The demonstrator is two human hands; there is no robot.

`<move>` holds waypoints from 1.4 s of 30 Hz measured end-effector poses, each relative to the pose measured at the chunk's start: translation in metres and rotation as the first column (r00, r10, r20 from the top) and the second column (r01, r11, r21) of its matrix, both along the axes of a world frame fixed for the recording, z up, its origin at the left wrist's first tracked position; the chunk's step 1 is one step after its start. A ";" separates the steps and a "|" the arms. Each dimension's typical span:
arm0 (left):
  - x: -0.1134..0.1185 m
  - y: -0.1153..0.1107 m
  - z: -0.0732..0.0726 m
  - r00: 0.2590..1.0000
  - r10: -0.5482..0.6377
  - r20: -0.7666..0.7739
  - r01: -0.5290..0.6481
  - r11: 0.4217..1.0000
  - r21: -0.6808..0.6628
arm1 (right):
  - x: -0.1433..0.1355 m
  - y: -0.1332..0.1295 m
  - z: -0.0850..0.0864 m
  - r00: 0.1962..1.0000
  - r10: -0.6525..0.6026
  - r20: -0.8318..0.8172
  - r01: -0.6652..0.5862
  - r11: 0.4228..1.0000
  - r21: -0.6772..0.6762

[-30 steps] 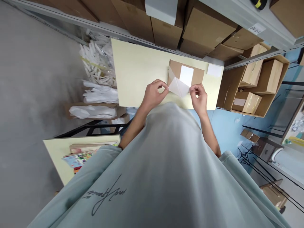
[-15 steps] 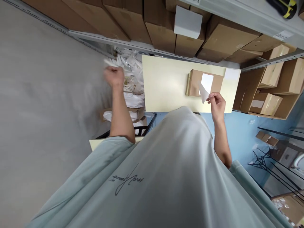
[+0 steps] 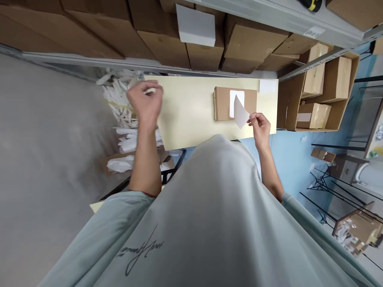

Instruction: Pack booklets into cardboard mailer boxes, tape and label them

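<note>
My right hand (image 3: 260,127) is closed in a pinch on the corner of a thin white label (image 3: 240,112). The label curls upward in front of a flat cardboard box (image 3: 223,104). On top of that box a white rectangle (image 3: 232,103) shows, partly hidden behind the held label. My left hand (image 3: 145,101) is raised near the left end of the pale yellow table (image 3: 188,115), its fingers curled and thumb drawn in. Some motion blur covers it, and I cannot make out anything between its fingers.
White paper scraps (image 3: 119,95) heap up left of the table. Behind it, a metal shelf (image 3: 143,63) carries cardboard boxes (image 3: 206,57) up close. On the right, a large open carton (image 3: 289,103) holds smaller boxes. A white paper (image 3: 267,86) lies at the table's far right corner.
My left hand has come right, from over the scraps to the table's left end; the white strip seen by it is no longer visible. The view has shifted right. The label remains in my right hand.
</note>
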State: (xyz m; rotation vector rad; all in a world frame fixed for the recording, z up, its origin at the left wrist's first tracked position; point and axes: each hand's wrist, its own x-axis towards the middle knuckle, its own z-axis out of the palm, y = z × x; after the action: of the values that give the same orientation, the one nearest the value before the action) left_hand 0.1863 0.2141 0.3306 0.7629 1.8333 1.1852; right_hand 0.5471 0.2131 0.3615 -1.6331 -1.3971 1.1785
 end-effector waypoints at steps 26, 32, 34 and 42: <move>0.236 0.016 0.048 0.817 -0.018 0.576 0.058 0.997 -0.051 | 0.065 0.031 -0.013 0.872 0.405 0.276 -0.490 0.731 0.474; 0.249 0.018 0.059 0.849 -0.038 0.527 0.053 0.999 -0.013 | 0.085 0.036 -0.013 0.887 0.342 0.310 -0.460 0.718 0.522; 0.252 0.018 0.060 0.851 -0.042 0.523 0.046 0.999 0.005 | 0.090 0.038 -0.011 0.887 0.336 0.318 -0.459 0.716 0.526; 0.253 0.015 0.052 0.850 -0.026 0.527 0.011 0.999 0.032 | 0.092 0.031 -0.006 0.873 0.378 0.310 -0.488 0.688 0.537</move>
State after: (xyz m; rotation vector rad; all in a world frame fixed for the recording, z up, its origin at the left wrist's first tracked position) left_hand 0.4390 0.2287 0.3827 0.4067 1.3473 1.2593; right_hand 0.6390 0.2444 0.3555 -0.9792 -2.0984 0.6964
